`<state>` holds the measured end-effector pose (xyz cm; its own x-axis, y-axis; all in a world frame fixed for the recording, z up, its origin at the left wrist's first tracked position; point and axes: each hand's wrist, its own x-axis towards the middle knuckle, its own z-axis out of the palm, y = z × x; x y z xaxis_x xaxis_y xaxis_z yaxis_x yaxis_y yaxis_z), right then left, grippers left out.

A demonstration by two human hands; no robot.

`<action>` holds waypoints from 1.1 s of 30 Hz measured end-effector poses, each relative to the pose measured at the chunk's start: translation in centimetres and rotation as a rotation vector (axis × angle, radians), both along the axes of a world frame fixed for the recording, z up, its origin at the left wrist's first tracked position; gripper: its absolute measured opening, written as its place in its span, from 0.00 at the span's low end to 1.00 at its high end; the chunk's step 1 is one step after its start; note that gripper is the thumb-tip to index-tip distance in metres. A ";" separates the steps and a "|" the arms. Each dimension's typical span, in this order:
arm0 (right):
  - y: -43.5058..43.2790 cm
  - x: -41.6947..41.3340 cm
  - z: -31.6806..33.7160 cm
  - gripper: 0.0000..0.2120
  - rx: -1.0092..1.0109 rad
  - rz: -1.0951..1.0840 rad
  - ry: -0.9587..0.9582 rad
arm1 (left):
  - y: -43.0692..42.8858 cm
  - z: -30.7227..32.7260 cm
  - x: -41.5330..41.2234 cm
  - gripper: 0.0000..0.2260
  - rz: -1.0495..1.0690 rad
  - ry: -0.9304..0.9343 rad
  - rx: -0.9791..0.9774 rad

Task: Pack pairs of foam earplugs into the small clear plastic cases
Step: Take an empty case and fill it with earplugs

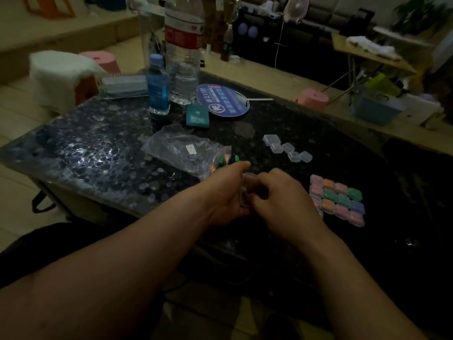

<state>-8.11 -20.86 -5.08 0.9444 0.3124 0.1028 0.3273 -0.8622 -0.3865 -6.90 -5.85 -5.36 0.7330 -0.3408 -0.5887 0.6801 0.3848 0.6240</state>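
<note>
A small clear plastic case with its lid up sits between my two hands above the dark table. My left hand grips it from the left, and my right hand curls round it from the right. What is inside the case is hidden by my fingers. A clear plastic bag with green and orange earplugs lies just beyond my left hand. Several empty clear cases lie further back to the right. Several filled cases with pink, orange, green and blue earplugs lie in rows right of my right hand.
At the back of the table stand a blue bottle, a large water bottle, a round blue hand fan and a small teal box. Pink stools and a blue crate stand beyond the table.
</note>
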 end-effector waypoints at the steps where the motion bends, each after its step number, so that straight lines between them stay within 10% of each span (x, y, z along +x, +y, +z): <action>1: 0.1 0.1 0.0 0.03 0.000 0.009 0.001 | 0.0 0.0 0.0 0.23 0.001 -0.001 0.006; 11: -2.9 2.3 0.5 0.04 0.302 -0.316 -0.050 | 1.5 0.8 1.2 0.24 0.141 0.022 0.085; 18: -4.4 3.1 -2.9 0.04 0.003 -0.337 0.347 | 2.5 1.0 1.5 0.23 0.292 0.015 0.100; 25: -0.4 2.1 -4.1 0.18 -0.156 -0.351 0.315 | 1.6 1.5 0.9 0.20 0.261 -0.008 0.100; 33: -0.6 2.2 -4.3 0.07 -0.130 -0.346 0.248 | 1.4 1.0 1.3 0.26 0.201 0.016 0.121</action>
<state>-5.95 -21.47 -9.41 0.9867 -0.0307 -0.1597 -0.0778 -0.9514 -0.2979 -5.62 -4.46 -4.38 0.7692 -0.1151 -0.6286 0.6076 0.4366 0.6635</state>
